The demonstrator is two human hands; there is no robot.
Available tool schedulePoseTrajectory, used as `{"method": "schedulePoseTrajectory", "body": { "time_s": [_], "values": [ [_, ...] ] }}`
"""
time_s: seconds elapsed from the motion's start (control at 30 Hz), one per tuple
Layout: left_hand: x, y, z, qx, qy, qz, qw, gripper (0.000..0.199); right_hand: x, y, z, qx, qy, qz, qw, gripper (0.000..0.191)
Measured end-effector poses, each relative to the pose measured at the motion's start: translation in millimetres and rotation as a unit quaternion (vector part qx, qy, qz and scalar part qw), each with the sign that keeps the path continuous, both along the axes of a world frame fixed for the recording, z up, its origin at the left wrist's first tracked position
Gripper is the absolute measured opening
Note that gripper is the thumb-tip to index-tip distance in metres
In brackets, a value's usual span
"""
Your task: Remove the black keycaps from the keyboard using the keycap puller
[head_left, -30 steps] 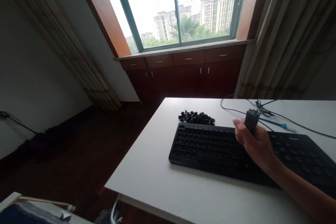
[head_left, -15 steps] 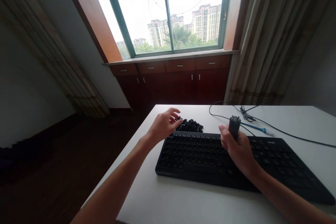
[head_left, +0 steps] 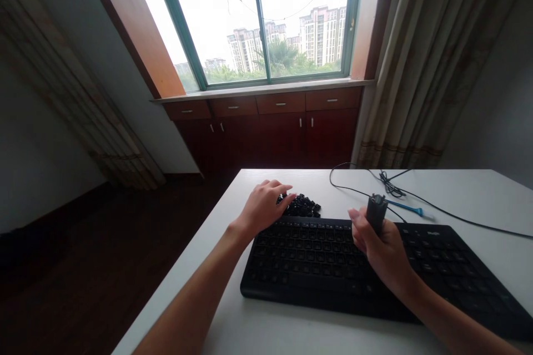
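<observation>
My left hand (head_left: 266, 206) reaches over the left side of a pile of black keycaps (head_left: 303, 206), its fingers stretched and apart. Whether the fingertips touch the caps cannot be made out. In front of the pile lies a black keyboard (head_left: 308, 259) whose left and middle sections show bare key sockets. My right hand (head_left: 383, 244), above the keyboard's right-middle part, is wrapped round a short black pronged tool (head_left: 377, 213). The tool stands nearly upright, prongs at the top, its lower end hidden in the fist.
Behind the keyboard lies a blue brush-like stick (head_left: 406, 208) with a pale tip. A black cable (head_left: 462, 221) runs across the white table (head_left: 258, 333), with a tied bundle (head_left: 389, 183) near the back edge. Beyond stand dark red cabinets (head_left: 266, 138) under a window.
My left hand has moved a little right, over more of the keycap pile. My right hand keeps its grip on the tool, with little movement. The whole view has shifted slightly.
</observation>
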State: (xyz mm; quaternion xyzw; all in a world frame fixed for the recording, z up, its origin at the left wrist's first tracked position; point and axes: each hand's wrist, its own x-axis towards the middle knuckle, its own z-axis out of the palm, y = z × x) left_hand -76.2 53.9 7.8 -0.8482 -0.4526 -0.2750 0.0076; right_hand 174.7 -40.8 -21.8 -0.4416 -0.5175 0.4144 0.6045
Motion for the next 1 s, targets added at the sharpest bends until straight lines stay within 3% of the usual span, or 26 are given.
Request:
{"method": "schedulePoseTrajectory", "body": {
  "time_s": [0.1,0.17,0.27,0.4,0.63,0.83,1.0],
  "values": [
    [18.6,-19.6,3.5,0.024,-0.015,-0.028,0.999,0.026,-0.7,0.8,1.7,-0.018,0.03,-0.001,0.999,0.052],
    [33.9,-38.3,4.7,0.048,-0.014,-0.087,0.995,0.022,-0.4,2.5,4.2,-0.028,0.062,-0.001,0.998,0.052],
    [52.6,-66.2,5.5,0.08,0.031,-0.178,0.98,0.024,3.0,8.3,11.2,-0.032,0.137,-0.001,0.99,0.048],
    [68.6,-84.2,5.3,0.108,0.081,-0.232,0.963,0.031,13.2,21.8,25.1,-0.038,0.177,-0.001,0.983,0.05],
    [101.6,-78.6,3.3,0.047,0.089,-0.246,0.964,0.04,29.2,29.4,35.1,-0.05,0.159,0.071,0.984,0.043],
    [104.5,-100.6,-2.3,0.076,0.069,-0.257,0.961,0.041,39.0,16.7,28.1,-0.049,0.12,0.031,0.991,0.04],
    [105.3,-109.8,-4.5,0.07,0.039,-0.243,0.967,0.036,36.0,11.2,26.3,-0.065,0.155,0.056,0.984,0.032]
  ]
}}
